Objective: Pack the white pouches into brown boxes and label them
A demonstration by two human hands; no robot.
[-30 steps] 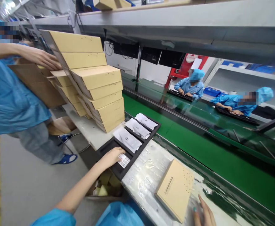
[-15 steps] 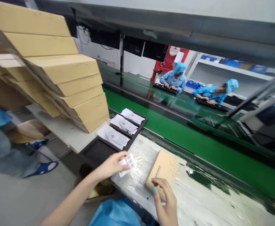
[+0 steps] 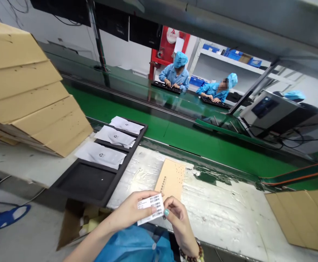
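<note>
Between thumb and fingers, my left hand [image 3: 139, 209] grips a white label sheet [image 3: 150, 208] printed with several barcodes. My right hand [image 3: 176, 216] is at the sheet's right edge, its thumb and forefinger pinched together there; what lies in the pinch is too small to make out. Just beyond both hands a flat brown cardboard box [image 3: 171, 178] with dark printing lies on the bench, its near end hidden by my fingers. To the left, a black tray [image 3: 133, 154] carries white pouches [image 3: 101, 154] in its far compartments, and its nearest compartment shows bare black.
Stacked cardboard boxes [image 3: 44, 109] lean at the left, and more boxes [image 3: 306, 218] lie at the right. A green conveyor belt [image 3: 159, 125] runs behind the film-covered bench [image 3: 224, 214]. Two co-workers [image 3: 176, 72] sit across it. An open carton [image 3: 70, 222] stands below.
My left hand has brought the label sheet closer to my body. My right hand has moved from above the cardboard box to the sheet's edge. The view has turned right.
</note>
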